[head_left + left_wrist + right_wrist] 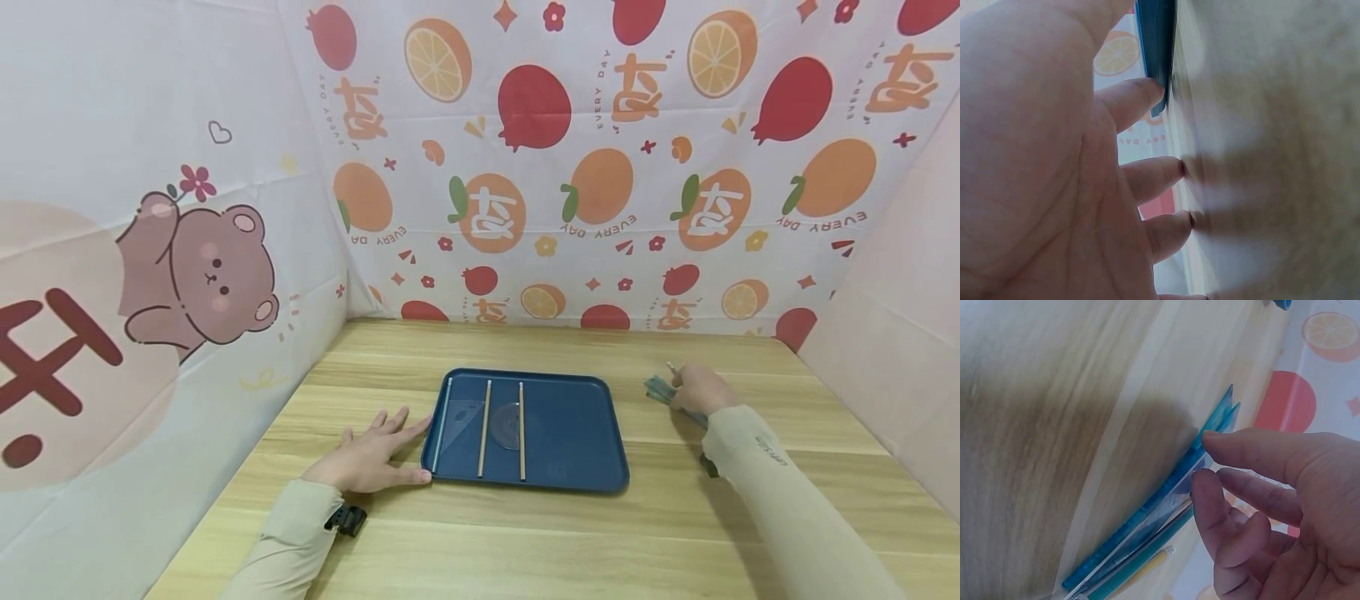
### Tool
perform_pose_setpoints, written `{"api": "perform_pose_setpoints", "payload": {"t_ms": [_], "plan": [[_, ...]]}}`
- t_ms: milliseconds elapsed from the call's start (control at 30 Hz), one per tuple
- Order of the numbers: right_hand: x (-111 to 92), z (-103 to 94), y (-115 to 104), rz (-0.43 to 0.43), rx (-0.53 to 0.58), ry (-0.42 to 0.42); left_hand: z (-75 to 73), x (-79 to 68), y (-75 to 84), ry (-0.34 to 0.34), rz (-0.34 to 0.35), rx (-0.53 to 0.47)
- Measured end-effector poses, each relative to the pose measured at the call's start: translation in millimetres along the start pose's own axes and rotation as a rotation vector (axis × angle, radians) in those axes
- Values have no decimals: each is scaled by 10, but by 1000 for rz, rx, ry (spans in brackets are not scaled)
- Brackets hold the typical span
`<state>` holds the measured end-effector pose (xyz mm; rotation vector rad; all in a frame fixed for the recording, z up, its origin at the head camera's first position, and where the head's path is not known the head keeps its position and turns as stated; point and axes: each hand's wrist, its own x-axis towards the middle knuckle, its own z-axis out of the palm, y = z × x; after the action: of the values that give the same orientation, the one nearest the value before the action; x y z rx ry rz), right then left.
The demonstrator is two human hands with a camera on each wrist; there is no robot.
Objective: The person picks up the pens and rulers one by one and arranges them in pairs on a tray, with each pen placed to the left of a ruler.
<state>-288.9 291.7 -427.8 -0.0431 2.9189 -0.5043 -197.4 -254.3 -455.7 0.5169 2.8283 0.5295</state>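
Note:
My left hand (367, 457) lies spread beside a blue tray (577, 433), its thumb and index finger touching the tray's left edge. In the left wrist view, the fingertips rest along the table and the tray rim (1159, 50). Three slim pencil-like sticks (522, 433) lie upright across the tray. Between them are a clear set square (459, 417) and a clear round-edged plate (504, 427), perhaps a protractor. To the tray's right, my right hand (703, 390) pinches a clear, teal-edged flat plastic piece (1141, 515) between thumb and finger; its exact kind is unclear.
A yellow stick (1144, 569) and a green strip (1141, 556) lie beside the teal-edged piece. The wooden table (480, 542) ends at a fruit-printed cloth (600, 250) behind, with a bear-printed cloth (217, 275) at left and a pale one at right.

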Motion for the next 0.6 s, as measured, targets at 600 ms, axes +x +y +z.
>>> {"api": "perform_pose_setpoints", "payload": {"t_ms": [600], "plan": [[54,48,53,16,-22,11,3,23,-29,4,2,-9]]}}
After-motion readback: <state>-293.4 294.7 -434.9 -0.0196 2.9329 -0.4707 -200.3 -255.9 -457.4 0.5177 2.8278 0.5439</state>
